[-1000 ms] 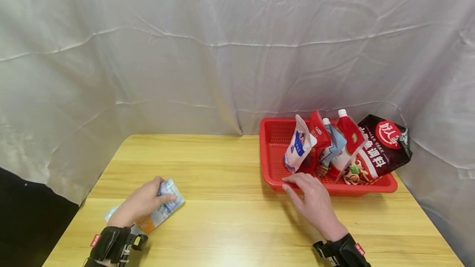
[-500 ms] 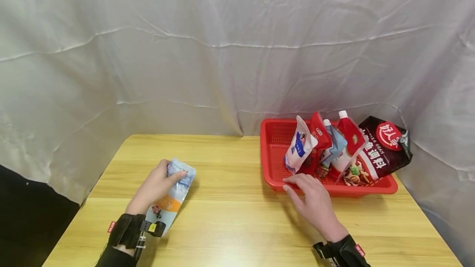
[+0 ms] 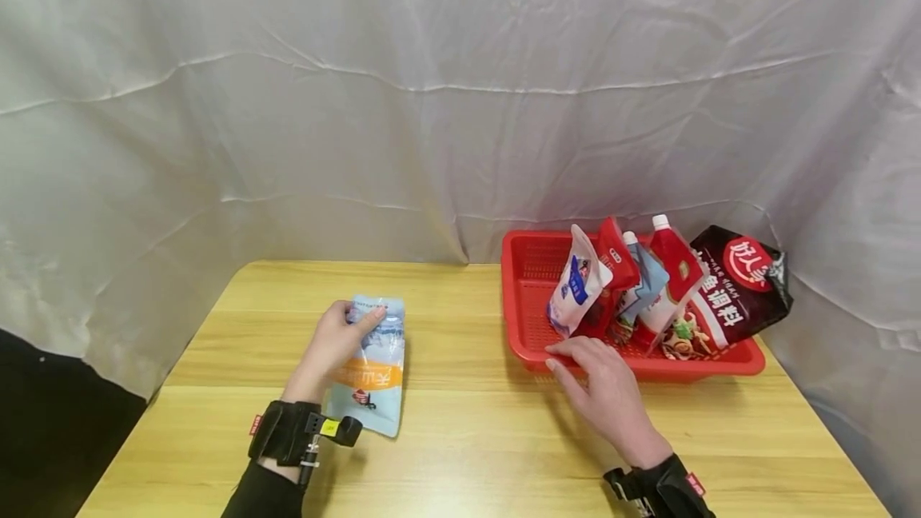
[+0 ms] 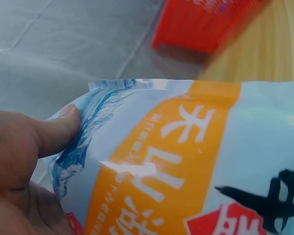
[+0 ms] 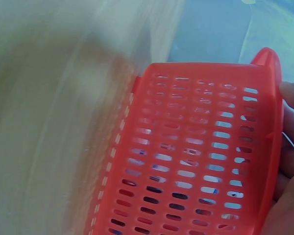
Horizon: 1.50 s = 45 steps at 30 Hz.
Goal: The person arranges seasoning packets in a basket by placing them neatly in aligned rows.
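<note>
In the head view, my left hand (image 3: pixel 338 342) grips a pale blue and white pouch (image 3: pixel 377 402) with an orange band near its upper left edge. The left wrist view shows the thumb (image 4: pixel 61 129) pressed on the printed front of the pouch (image 4: pixel 264 127); the fingers behind it are mostly hidden. My right hand (image 3: pixel 604 390) holds the near rim of a red plastic basket (image 3: pixel 525 354), toward its left end. Close up, fingertips lie right at the rim of the slotted basket (image 5: pixel 210 73).
Upright in the basket lean a white and blue pouch (image 3: pixel 578 282), a red pouch (image 3: pixel 615 258), a blue capped pouch (image 3: pixel 646 282) and a red capped pouch (image 3: pixel 676 270). A large black seasoning bag (image 3: pixel 741 278) overhangs its right end. Grey cloth (image 3: pixel 360 142) hangs behind the wooden table (image 3: pixel 460 438).
My left hand has brought the pouch rightward and away from me, turning it more upright with its front showing. The right hand has stayed at the basket rim.
</note>
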### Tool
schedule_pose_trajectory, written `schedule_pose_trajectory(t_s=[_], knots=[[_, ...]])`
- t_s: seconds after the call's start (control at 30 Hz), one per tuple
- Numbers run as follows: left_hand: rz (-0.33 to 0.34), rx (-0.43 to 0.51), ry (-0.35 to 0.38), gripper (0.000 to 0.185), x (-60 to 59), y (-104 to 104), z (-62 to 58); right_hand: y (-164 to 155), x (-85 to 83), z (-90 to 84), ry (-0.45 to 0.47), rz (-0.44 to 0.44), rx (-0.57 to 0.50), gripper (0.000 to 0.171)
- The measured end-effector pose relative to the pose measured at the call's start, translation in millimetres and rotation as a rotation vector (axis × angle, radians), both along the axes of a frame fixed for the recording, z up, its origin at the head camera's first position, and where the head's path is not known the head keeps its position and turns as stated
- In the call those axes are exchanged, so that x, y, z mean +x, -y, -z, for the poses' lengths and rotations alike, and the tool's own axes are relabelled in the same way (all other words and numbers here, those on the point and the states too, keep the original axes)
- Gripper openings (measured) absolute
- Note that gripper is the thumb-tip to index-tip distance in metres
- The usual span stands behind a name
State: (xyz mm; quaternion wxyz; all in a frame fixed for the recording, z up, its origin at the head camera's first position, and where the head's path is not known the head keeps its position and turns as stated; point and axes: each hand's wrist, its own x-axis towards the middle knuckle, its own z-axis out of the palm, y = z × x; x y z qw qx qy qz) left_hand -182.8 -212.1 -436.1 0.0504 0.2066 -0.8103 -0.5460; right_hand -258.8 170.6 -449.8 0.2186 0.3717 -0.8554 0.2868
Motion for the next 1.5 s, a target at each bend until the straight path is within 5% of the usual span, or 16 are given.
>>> schedule_pose_trajectory(t_s=[0.33, 0.83, 1.17, 1.5], knots=[[-0.108, 0.324, -0.117, 0.063, -4.1, -21, -1.3, 5, 0.6, -10.1, 0.126, 0.002, -0.008, 0.020], [-0.082, 0.468, -0.237, 0.048, 1.3, -48, -12.9, 43, 23.7, -15.4, 0.152, -0.149, -0.295, 0.026], [-0.062, 0.545, -0.273, 0.040, 1.7, -63, -19.5, 80, 37.3, -13.6, 0.477, -0.233, -0.350, 0.035], [-0.050, 0.561, -0.279, 0.041, -0.1, -73, -19.6, 96, 44.7, -12.0, 0.849, -0.154, -0.313, 0.061]])
